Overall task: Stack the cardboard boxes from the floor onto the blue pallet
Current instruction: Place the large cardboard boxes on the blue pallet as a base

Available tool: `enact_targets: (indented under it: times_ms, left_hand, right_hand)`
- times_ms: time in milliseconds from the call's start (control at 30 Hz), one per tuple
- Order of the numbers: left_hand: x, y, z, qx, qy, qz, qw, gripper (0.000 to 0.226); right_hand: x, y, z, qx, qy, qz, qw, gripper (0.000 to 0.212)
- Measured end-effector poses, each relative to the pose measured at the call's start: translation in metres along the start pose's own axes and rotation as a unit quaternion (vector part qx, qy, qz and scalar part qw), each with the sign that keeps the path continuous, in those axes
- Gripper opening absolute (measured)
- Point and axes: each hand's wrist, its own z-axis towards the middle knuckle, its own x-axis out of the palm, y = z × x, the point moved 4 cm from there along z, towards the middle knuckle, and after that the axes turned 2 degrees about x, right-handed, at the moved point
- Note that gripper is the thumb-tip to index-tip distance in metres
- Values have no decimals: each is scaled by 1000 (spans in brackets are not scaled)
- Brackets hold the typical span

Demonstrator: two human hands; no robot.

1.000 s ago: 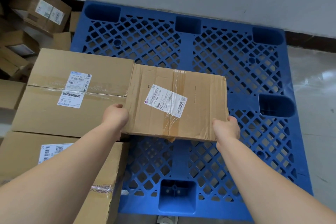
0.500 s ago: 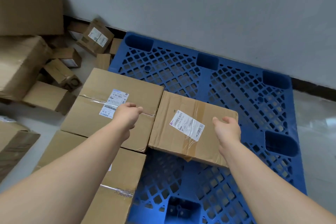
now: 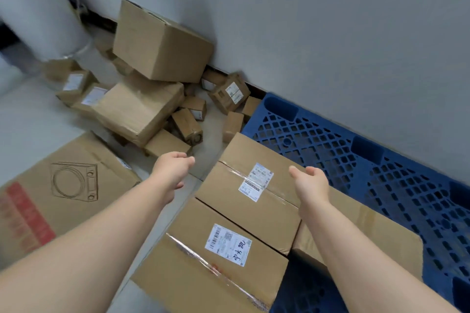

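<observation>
Fetching step: left hand [image 3: 173,168] and right hand [image 3: 311,183] are empty, fingers loosely curled. Next, grip one of the cardboard boxes [image 3: 142,109] beyond the left hand.

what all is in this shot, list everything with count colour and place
blue pallet: 1, blue, on the floor at right, along the wall
labelled boxes: 2, brown, end to end at the pallet's left edge
third box: 1, brown, on the pallet under the right forearm
loose boxes: many, mixed sizes, brown, piled on the floor left of the pallet
big box: 1, brown, tilted atop that pile, against the wall
printed carton: 1, brown with red lettering, floor at left
column: 1, white, upper left
wall: 1, grey, behind
left hand: 1, empty, over the floor
right hand: 1, empty, over the farther labelled box
</observation>
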Motion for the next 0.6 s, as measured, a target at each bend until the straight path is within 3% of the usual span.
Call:
enact_targets:
  times_ms: [267, 600]
  left_hand:
    - [-147, -6, 45, -17, -50, -30, 998, 31]
    - [-277, 1, 84, -37, -104, -67, 992, 15]
  right_hand:
    - [140, 48, -66, -41, 71, -37, 996, 56]
    - [269, 83, -125, -89, 113, -97, 985, 55]
